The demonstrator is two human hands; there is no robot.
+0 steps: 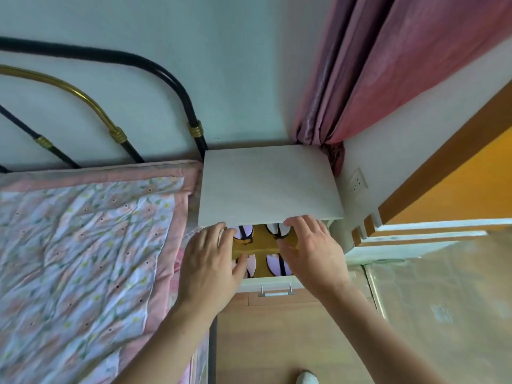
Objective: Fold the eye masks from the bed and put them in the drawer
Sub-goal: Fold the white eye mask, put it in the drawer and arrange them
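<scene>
Seen from above: both hands reaching into the open drawer [273,281] of a pale bedside cabinet [270,184], just beside the bed [83,245]. Inside the drawer, a yellow-brown cardboard divider [261,242] making four compartments, each with a folded eye mask in it. In the far left compartment, a lilac mask [245,231] crossed by a black strap; in the far right one, a white mask [277,230], partly under the cabinet top. In the near right compartment, another lilac mask [278,264] with a black strap, well visible; in the near left one, a pale mask [251,266], mostly hidden by fingers. Left hand [212,261] flat and open, fingers spread over the left side of the drawer, fingertips touching or nearly touching the masks there, nothing gripped. Right hand [311,248] also open and spread over the right side, thumb resting on the divider, no mask held as far as can be seen. Metal handle [275,292] on the drawer front, free of both hands. On the bed, a flowered quilt with pink border, no masks visible on it. Pink curtain [388,65] behind the cabinet, in the corner.
</scene>
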